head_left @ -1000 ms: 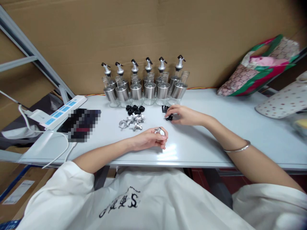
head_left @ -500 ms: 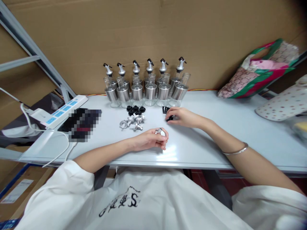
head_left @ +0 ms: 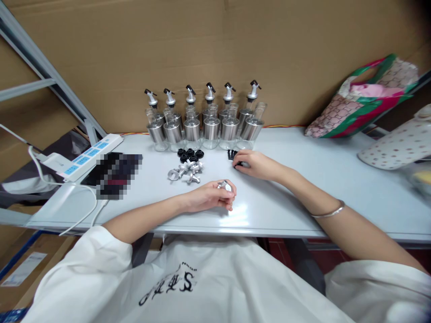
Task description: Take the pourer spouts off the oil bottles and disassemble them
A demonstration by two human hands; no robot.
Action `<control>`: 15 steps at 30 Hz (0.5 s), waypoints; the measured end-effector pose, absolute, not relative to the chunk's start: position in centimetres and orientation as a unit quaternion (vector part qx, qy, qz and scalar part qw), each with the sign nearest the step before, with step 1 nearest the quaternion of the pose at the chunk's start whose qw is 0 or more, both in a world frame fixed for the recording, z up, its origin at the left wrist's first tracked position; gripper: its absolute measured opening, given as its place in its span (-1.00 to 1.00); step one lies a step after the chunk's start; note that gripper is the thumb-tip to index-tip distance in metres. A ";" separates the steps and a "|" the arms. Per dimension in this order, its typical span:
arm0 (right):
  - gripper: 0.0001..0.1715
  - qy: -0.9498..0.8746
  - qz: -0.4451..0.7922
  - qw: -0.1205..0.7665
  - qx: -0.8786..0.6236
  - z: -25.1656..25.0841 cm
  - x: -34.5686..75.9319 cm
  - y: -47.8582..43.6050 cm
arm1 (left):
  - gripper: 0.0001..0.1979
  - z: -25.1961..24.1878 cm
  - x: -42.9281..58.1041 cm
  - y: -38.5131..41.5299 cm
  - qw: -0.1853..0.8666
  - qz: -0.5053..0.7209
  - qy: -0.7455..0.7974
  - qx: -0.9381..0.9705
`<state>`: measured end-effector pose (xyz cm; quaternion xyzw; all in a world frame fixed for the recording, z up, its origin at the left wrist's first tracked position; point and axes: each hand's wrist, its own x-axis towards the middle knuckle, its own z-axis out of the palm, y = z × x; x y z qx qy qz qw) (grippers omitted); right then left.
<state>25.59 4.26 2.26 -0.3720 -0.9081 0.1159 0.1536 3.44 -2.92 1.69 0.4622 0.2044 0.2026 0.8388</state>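
Observation:
My left hand [head_left: 215,196] rests near the table's front edge, fingers wrapped round a silver pourer spout [head_left: 225,185] whose round end faces up. Farther back, my right hand [head_left: 252,164] reaches into a small group of black pourer levers [head_left: 231,154]. Its fingertips and thumb are drawn together on one small black lever, mostly hidden by the fingers. Left of the hands lie several loose silver spouts [head_left: 193,177], with several black stoppers [head_left: 190,155] just behind them.
A front row of glass bottles with steel sleeves [head_left: 212,129] lacks pourers; behind it, bottles carry silver pourers [head_left: 210,92]. A power strip [head_left: 94,154] and a pixelated dark device [head_left: 117,176] lie left. At right are a patterned bag [head_left: 350,107] and a dotted white container [head_left: 387,150].
The fingers of my right hand have closed together over the black levers, covering more of them. My left hand stays put with the silver spout.

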 end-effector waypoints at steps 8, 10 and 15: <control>-0.71 -0.907 0.130 0.130 -0.380 2.6 25.9 4.2 | -0.76 1.8 3.4 -2.9 0.838 0.201 0.207 0.464; -0.69 -0.906 0.129 0.125 -0.384 2.6 26.0 4.2 | -0.76 1.9 3.4 -3.0 0.838 0.201 0.208 0.463; -0.68 -0.902 0.132 0.113 -0.396 3.0 26.1 4.2 | -0.74 2.0 3.4 -3.0 0.837 0.201 0.207 0.464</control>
